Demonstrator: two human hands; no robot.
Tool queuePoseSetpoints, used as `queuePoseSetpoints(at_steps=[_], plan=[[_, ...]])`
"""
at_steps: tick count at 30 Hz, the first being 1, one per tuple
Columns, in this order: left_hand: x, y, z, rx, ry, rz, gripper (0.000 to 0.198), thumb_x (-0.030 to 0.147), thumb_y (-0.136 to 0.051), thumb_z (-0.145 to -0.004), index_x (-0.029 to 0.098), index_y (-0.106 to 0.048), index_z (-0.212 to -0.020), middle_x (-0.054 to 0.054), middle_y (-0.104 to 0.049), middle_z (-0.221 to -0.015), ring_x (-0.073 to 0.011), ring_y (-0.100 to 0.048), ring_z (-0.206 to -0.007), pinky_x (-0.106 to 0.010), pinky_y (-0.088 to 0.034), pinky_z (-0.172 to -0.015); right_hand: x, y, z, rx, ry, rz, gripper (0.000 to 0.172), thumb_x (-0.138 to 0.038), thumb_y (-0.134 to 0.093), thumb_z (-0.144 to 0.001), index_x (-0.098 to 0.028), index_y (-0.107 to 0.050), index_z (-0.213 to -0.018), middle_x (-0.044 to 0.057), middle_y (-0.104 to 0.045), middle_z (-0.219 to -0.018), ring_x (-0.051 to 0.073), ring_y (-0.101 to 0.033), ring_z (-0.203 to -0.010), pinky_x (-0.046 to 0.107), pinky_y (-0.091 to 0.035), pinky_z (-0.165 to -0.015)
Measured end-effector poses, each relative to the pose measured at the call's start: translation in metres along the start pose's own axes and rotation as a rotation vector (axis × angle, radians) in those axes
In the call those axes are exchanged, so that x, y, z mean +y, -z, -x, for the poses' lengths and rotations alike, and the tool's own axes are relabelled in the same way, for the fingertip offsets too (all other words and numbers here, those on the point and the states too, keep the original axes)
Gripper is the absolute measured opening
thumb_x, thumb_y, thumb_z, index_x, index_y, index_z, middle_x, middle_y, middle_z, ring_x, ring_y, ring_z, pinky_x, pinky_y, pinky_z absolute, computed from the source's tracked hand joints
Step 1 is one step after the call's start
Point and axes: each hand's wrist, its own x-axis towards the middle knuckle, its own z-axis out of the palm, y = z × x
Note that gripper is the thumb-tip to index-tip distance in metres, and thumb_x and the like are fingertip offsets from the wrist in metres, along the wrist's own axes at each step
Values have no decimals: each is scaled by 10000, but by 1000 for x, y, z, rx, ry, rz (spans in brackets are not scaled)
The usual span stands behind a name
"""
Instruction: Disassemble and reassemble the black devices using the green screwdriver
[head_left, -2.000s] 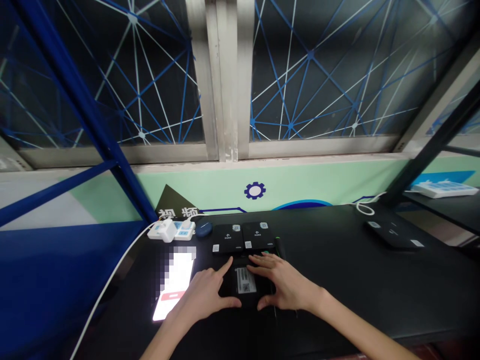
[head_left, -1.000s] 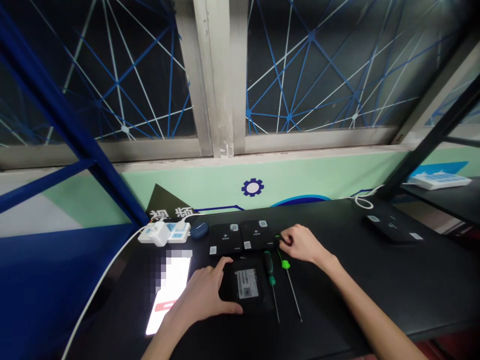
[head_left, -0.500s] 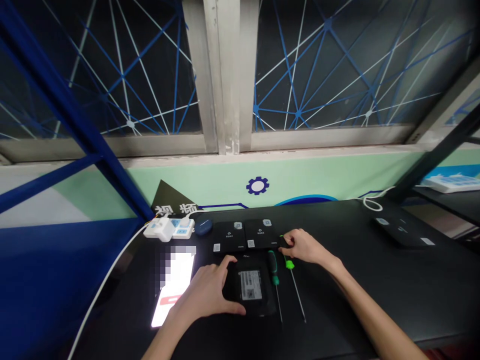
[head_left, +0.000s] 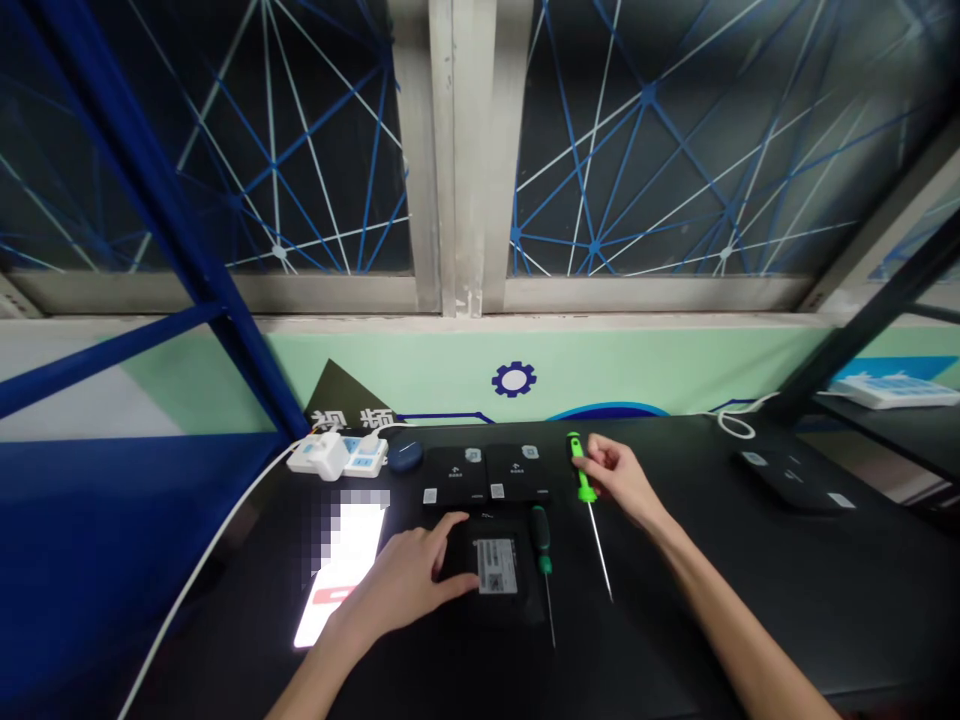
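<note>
My right fingertips [head_left: 600, 452] pinch the handle of the green screwdriver [head_left: 581, 468], and its thin shaft slants down across the table [head_left: 712, 580] while my right hand [head_left: 619, 478] holds it clear of the black case [head_left: 495, 590]. My left fingers [head_left: 450, 522] lie loosely spread, not clenched, with my left hand [head_left: 401, 582] against the case, which sits flat and steady in front of me. A dark green screwdriver [head_left: 541, 530] lies just beside the case, and two black boxes [head_left: 454, 475] sit behind it. I judge this the tool-picking step; the next move calls for lining the tip up with the case.
</note>
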Motion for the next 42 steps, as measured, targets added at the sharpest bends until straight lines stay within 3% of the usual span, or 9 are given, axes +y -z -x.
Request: queuePoseSetpoints(at_steps=[2,5,7,10,14,26,42], plan=[[-1,0,0,11,5,24,627,585,-548,-897,312,-391,-1439,35,-605,-739,-206,-578,-710,-284,-330,-588,-2,-2,2,73,-13,-231,331,-329,-732,-757,-241,-419,-820,-105,-440,-532,73,-365,-356,189,-263,-366],[-2,0,0,14,8,32,564,551,-562,-897,300,-453,-1391,30,-611,-744,-210,-585,-732,-284,-341,-598,-5,-8,4,169,-4,-426,431,-350,-751,-764,-255,-500,-1101,-70,-568,-616,84,-423,-384,193,-325,-370],[-2,0,-1,18,10,27,543,543,-575,-891,299,-479,-1366,30,-608,-740,-209,-583,-724,-283,-341,-598,-6,-12,6,169,-7,-469,466,-348,-740,-781,-221,-542,-1183,-24,-624,-695,92,-466,-436,206,-369,-395],[-2,0,-2,15,12,19,546,538,-582,-886,290,-485,-1362,28,-605,-734,-207,-581,-714,-285,-344,-599,-4,-18,6,140,15,-479,329,-319,-728,-800,-171,-629,-1077,29,-664,-812,94,-516,-503,233,-436,-471],[-1,1,-3,-2,24,13,558,550,-573,-882,295,-478,-1370,28,-605,-731,-205,-582,-700,-290,-348,-591,1,-25,6,162,29,-450,215,-332,-715,-819,-185,-624,-948,37,-675,-880,108,-563,-532,252,-465,-512],[4,4,-2,-17,28,-1,568,562,-567,-867,283,-491,-1356,21,-612,-735,-202,-583,-701,-294,-360,-596,4,-41,12,63,48,-308,266,-413,-695,-846,-207,-564,-952,45,-716,-858,136,-613,-587,263,-506,-559],[4,4,-2,-13,29,-9,569,570,-563,-867,294,-493,-1359,17,-624,-743,-215,-594,-710,-298,-364,-601,4,-46,13,51,55,-298,286,-421,-707,-838,-211,-577,-984,46,-714,-864,147,-627,-595,275,-518,-562]])
